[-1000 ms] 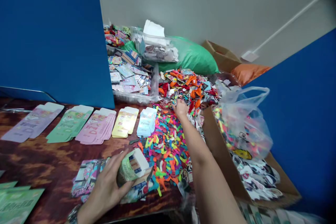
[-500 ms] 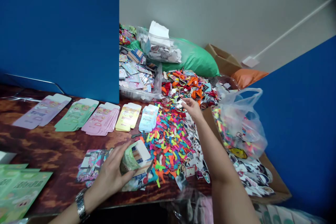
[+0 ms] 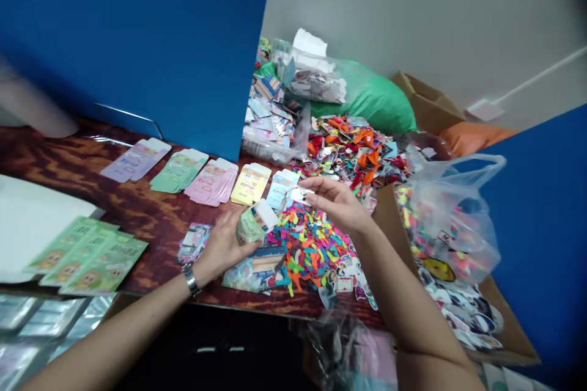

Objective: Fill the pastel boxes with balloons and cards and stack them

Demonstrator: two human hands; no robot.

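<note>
My left hand point(image 3: 224, 243) is closed round a small green box point(image 3: 251, 227), its white flap raised and its mouth tilted towards the right. Just right of the box, my right hand point(image 3: 337, 203) pinches a small white piece with dark marks point(image 3: 300, 195), perhaps a sticker. Below that hand spreads a heap of small bright balloons point(image 3: 316, 244). Printed cards point(image 3: 257, 269) lie under the green box, and more colourful cards point(image 3: 195, 241) lie left of it. Cut-out stickers point(image 3: 346, 281) border the balloons on the right.
Behind stand flat box stacks in purple point(image 3: 135, 160), green point(image 3: 178, 170), pink point(image 3: 211, 181), yellow point(image 3: 251, 183) and blue point(image 3: 281, 189). Green packets point(image 3: 98, 256) lie at left. A blue partition point(image 3: 137, 30) rises behind. At right are a cardboard box point(image 3: 509, 324) and a filled plastic bag point(image 3: 472, 220).
My right hand has come back from the far pile towards the green box, bringing the small white piece. The view has swung left, showing more of the green packets and a blurred shape at far left.
</note>
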